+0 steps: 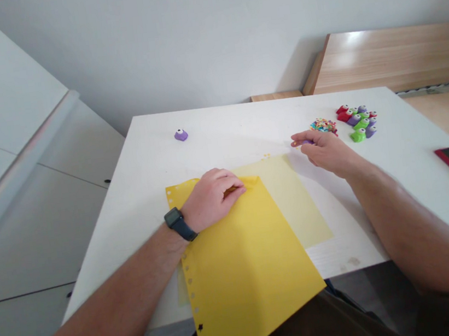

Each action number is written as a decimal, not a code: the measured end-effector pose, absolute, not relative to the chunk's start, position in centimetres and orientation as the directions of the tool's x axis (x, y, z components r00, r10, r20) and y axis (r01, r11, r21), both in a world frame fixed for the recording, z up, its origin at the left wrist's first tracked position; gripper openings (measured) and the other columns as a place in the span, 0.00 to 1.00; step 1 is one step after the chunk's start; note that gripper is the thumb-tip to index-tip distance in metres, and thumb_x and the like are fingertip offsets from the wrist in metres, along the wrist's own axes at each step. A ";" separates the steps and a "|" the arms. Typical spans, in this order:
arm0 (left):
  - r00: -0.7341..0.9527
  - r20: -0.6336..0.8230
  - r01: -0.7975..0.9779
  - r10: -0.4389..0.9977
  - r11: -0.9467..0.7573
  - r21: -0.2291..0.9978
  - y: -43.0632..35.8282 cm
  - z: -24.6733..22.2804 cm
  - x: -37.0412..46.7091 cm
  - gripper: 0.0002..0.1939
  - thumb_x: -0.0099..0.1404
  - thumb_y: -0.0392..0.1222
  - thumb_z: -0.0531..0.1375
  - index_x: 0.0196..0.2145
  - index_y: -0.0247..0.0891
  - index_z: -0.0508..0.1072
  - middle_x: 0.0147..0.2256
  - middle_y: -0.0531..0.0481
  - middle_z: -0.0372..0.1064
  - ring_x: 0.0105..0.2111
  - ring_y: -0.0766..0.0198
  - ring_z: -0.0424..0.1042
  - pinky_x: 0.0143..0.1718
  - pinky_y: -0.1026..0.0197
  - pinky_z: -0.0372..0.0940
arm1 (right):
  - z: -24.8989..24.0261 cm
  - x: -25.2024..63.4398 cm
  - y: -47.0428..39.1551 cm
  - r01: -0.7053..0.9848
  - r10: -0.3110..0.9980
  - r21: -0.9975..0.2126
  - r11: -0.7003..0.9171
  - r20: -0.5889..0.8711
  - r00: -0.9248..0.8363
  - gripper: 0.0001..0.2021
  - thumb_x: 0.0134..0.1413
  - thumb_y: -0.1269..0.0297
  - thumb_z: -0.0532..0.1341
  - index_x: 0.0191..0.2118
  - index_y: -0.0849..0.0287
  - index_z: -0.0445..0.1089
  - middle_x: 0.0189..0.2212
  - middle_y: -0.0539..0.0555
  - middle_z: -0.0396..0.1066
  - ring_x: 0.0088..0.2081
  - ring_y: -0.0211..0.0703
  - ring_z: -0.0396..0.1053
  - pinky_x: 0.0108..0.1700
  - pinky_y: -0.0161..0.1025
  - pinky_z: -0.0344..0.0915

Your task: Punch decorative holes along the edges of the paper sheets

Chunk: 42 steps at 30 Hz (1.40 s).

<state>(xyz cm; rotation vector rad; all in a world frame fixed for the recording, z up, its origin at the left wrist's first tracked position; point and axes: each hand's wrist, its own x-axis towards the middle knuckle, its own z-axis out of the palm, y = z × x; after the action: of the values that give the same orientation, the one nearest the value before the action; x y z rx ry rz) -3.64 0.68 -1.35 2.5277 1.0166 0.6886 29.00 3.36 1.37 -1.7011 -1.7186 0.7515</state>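
Looks like a rm. at home, poss. a bedrm., w/ a white tbl. [149,161] close to a plain wall [191,40], white cupbd. drs. [12,223] on the L & a wood-grain panel [391,55], rather headbd.-like, at far R.

A bright yellow sheet of paper [245,259] is laid over the near edge of the white table [224,135], with its bottom part stuck out past that edge. Small holes can be seen in a row down its left side, and the low ones are shaped a bit like stars. Its top edge is bent and pinched in the left hand [214,197]. A small purple thing [307,141] is held in the right hand [327,150], mostly hidden by the fingers.
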 end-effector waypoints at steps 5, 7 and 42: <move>0.625 0.319 0.547 0.712 -0.692 0.472 0.7 -1.4 -3.6 0.09 0.72 0.44 0.59 0.38 0.40 0.78 0.39 0.47 0.76 0.41 0.58 0.72 0.47 0.53 0.66 | 1.0 29.2 3.5 0.634 1.000 -0.773 0.019 0.021 -0.006 0.19 0.52 0.65 0.60 0.50 0.56 0.77 0.44 0.57 0.79 0.24 0.37 0.65 0.25 0.36 0.62; 0.620 0.330 0.540 0.711 -0.693 0.478 0.7 -1.5 -3.6 0.09 0.72 0.44 0.59 0.37 0.41 0.78 0.39 0.47 0.76 0.41 0.58 0.72 0.47 0.53 0.66 | 1.1 29.3 3.5 0.665 1.000 -0.746 0.027 0.018 -0.020 0.17 0.53 0.64 0.59 0.47 0.57 0.78 0.37 0.56 0.79 0.23 0.37 0.64 0.24 0.36 0.60; 0.637 0.317 0.526 0.703 -0.696 0.489 0.5 -1.2 -3.4 0.10 0.72 0.44 0.59 0.37 0.40 0.78 0.38 0.47 0.76 0.41 0.58 0.72 0.47 0.52 0.66 | -0.5 23.1 2.5 0.038 0.995 -0.999 0.001 -0.003 -0.100 0.18 0.61 0.43 0.60 0.44 0.53 0.66 0.48 0.55 0.74 0.53 0.42 0.72 0.60 0.46 0.68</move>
<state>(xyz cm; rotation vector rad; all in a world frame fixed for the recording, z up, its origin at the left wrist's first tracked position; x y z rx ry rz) -3.42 0.47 -1.22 2.5082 0.9793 0.7018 23.11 2.46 -0.51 -1.1892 -1.3106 1.2649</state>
